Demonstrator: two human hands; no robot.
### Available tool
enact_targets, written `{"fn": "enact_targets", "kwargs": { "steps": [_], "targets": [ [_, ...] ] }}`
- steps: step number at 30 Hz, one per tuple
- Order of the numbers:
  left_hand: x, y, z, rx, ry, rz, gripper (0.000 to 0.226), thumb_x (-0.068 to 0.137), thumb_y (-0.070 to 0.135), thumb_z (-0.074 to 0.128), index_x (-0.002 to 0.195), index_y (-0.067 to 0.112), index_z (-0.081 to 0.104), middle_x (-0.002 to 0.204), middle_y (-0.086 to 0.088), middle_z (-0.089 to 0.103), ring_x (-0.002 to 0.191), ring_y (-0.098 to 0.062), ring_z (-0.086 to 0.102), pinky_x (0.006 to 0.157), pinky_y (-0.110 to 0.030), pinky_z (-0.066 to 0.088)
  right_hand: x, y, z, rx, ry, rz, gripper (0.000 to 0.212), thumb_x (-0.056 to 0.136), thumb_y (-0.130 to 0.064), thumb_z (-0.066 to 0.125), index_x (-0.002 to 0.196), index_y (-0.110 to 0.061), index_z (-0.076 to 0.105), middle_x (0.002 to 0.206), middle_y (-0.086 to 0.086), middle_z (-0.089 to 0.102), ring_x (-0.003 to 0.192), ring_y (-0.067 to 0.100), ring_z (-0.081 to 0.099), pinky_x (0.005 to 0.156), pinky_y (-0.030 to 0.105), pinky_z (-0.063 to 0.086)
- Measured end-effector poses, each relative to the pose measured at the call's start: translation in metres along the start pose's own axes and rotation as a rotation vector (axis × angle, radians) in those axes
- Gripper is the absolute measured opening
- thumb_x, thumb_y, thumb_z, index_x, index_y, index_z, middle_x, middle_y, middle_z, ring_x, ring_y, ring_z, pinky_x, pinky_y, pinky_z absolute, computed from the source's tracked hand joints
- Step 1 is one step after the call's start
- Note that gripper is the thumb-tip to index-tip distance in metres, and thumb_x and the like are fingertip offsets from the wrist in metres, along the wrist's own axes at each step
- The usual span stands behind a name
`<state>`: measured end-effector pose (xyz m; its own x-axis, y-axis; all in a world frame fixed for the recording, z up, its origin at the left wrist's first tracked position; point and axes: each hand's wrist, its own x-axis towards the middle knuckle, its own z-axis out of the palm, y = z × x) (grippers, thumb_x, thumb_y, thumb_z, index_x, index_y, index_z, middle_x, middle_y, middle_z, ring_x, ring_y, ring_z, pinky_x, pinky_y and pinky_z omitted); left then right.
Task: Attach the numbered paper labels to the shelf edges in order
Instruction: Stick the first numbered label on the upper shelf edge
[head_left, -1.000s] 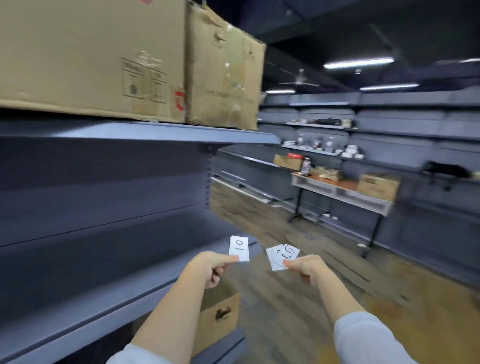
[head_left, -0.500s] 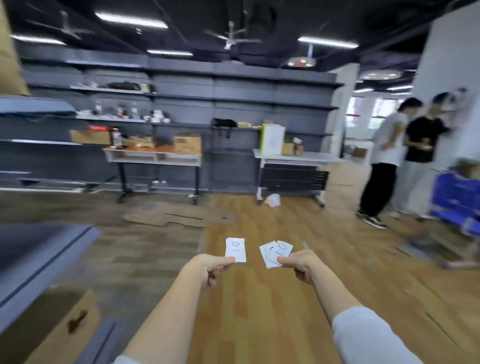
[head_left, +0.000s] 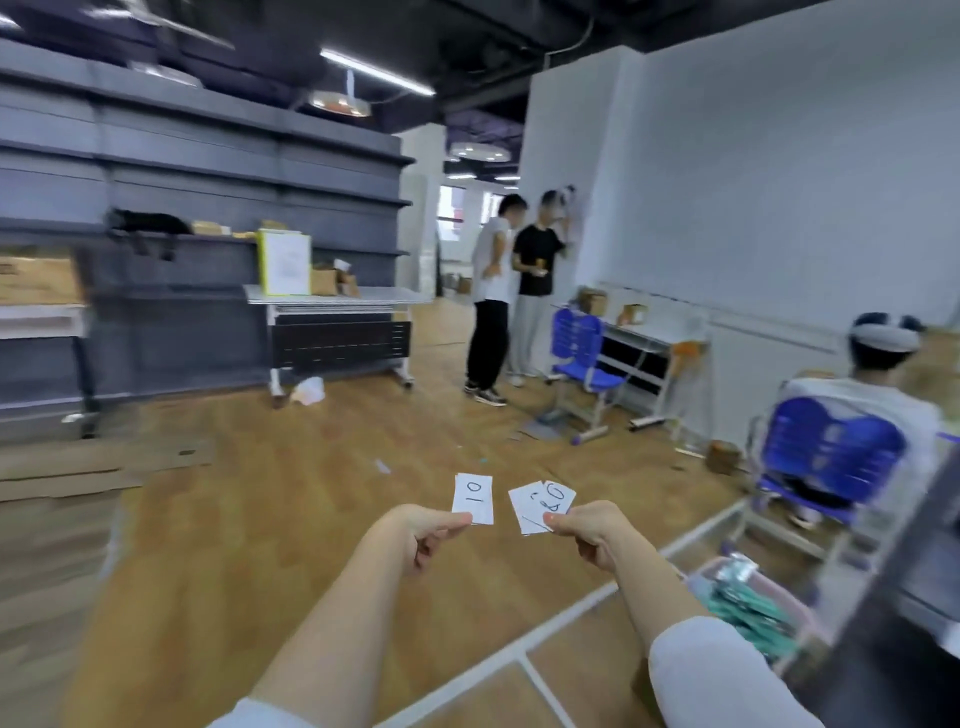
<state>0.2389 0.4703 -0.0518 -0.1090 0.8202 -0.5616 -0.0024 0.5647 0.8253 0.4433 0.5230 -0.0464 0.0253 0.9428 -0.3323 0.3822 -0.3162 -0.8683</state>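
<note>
My left hand (head_left: 423, 532) pinches a single white paper label (head_left: 471, 498) with "10" handwritten on it, held upright in front of me. A little to its right, my right hand (head_left: 595, 530) pinches a small fanned stack of numbered paper labels (head_left: 540, 504). The two hands are close together at chest height over the wooden floor. Grey shelving (head_left: 197, 171) runs along the far wall on the left, well away from both hands.
Two people (head_left: 511, 291) stand by the white wall ahead. A seated person (head_left: 878, 384) and blue chairs (head_left: 582, 348) are at the right. A white table (head_left: 332, 301) stands before the shelving. Flattened cardboard (head_left: 78, 467) lies on the floor at left. A basket of green packets (head_left: 748, 608) is near my right arm.
My view has swung right, away from the close shelf with cardboard boxes, toward the open room and people. Both hands keep the same grip on their labels.
</note>
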Motion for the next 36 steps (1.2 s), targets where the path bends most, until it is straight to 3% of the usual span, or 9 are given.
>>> {"fn": "enact_targets", "kwargs": {
  "steps": [4,8,11,15,17,22,27,33,36],
  "targets": [
    [0.009,0.008,0.106,0.06,-0.118,0.016,0.026,0.081,0.02,0.071,0.06,0.018,0.055,0.081,0.004,0.052,0.046,-0.008,0.02,0.039,-0.018,0.012,-0.007,0.044,-0.102,0.065,0.145,0.044,0.038,0.08,-0.006,0.07,0.052,-0.011,0.045,0.024,-0.006,0.039,0.03,0.01,0.019,0.032,0.016,0.016],
    [0.011,0.018,0.203,0.202,-0.252,0.047,0.026,0.08,0.026,0.071,0.06,0.017,0.057,0.063,0.006,0.036,0.048,-0.009,0.018,0.038,-0.019,0.013,-0.018,0.095,-0.189,0.126,0.293,0.066,0.035,0.076,-0.008,0.074,0.052,-0.012,0.048,0.044,0.003,0.044,0.037,0.013,0.029,0.034,0.017,0.02],
    [0.007,0.018,0.269,0.323,-0.351,0.086,0.028,0.079,0.028,0.072,0.061,0.016,0.054,0.056,0.005,0.029,0.046,-0.009,0.017,0.035,-0.017,0.012,-0.045,0.13,-0.241,0.223,0.417,0.107,0.037,0.078,-0.007,0.072,0.052,-0.014,0.046,0.03,-0.003,0.044,0.025,0.008,0.028,0.031,0.013,0.018],
    [-0.003,0.008,0.342,0.366,-0.492,0.076,0.029,0.081,0.024,0.071,0.062,0.014,0.052,0.037,0.006,0.039,0.023,-0.004,0.02,0.028,-0.009,0.011,-0.093,0.172,-0.29,0.303,0.579,0.167,0.047,0.079,-0.008,0.07,0.047,-0.016,0.037,0.033,-0.004,0.028,0.021,0.005,0.013,0.03,0.01,0.01],
    [-0.009,0.001,0.372,0.358,-0.575,0.065,0.024,0.081,0.021,0.071,0.066,0.014,0.053,0.051,0.003,0.049,0.018,-0.002,0.021,0.027,-0.007,0.012,-0.117,0.194,-0.306,0.344,0.648,0.203,0.055,0.08,-0.005,0.069,0.046,-0.019,0.029,0.032,-0.005,0.024,0.023,0.005,0.01,0.032,0.009,0.008],
    [-0.027,-0.023,0.425,0.407,-0.754,0.023,0.022,0.076,0.019,0.076,0.064,0.013,0.058,0.067,0.003,0.052,0.028,-0.003,0.023,0.028,-0.01,0.013,-0.166,0.229,-0.335,0.437,0.801,0.303,0.051,0.079,-0.003,0.068,0.047,-0.016,0.031,0.056,0.004,0.036,0.025,0.006,0.01,0.03,0.013,0.009],
    [-0.031,-0.029,0.448,0.496,-0.809,0.014,0.023,0.073,0.023,0.078,0.06,0.013,0.061,0.082,0.0,0.053,0.045,-0.006,0.021,0.031,-0.011,0.015,-0.191,0.248,-0.34,0.486,0.883,0.355,0.043,0.079,-0.003,0.069,0.048,-0.014,0.042,0.05,0.001,0.04,0.04,0.008,0.013,0.032,0.013,0.01],
    [-0.047,-0.026,0.482,0.488,-0.837,0.014,0.017,0.076,0.019,0.076,0.067,0.01,0.065,0.058,0.004,0.065,0.035,-0.004,0.025,0.033,-0.011,0.016,-0.193,0.262,-0.37,0.493,0.915,0.405,0.027,0.078,-0.006,0.068,0.057,-0.013,0.054,0.059,0.002,0.049,0.047,0.01,0.018,0.038,0.016,0.012],
    [-0.049,-0.022,0.51,0.501,-0.828,0.024,0.015,0.077,0.018,0.075,0.069,0.01,0.065,0.054,0.004,0.066,0.038,-0.005,0.024,0.034,-0.011,0.015,-0.184,0.269,-0.395,0.483,0.918,0.4,0.037,0.078,-0.007,0.068,0.053,-0.017,0.043,0.05,-0.001,0.041,0.047,0.01,0.015,0.039,0.016,0.012]
  ]
}}
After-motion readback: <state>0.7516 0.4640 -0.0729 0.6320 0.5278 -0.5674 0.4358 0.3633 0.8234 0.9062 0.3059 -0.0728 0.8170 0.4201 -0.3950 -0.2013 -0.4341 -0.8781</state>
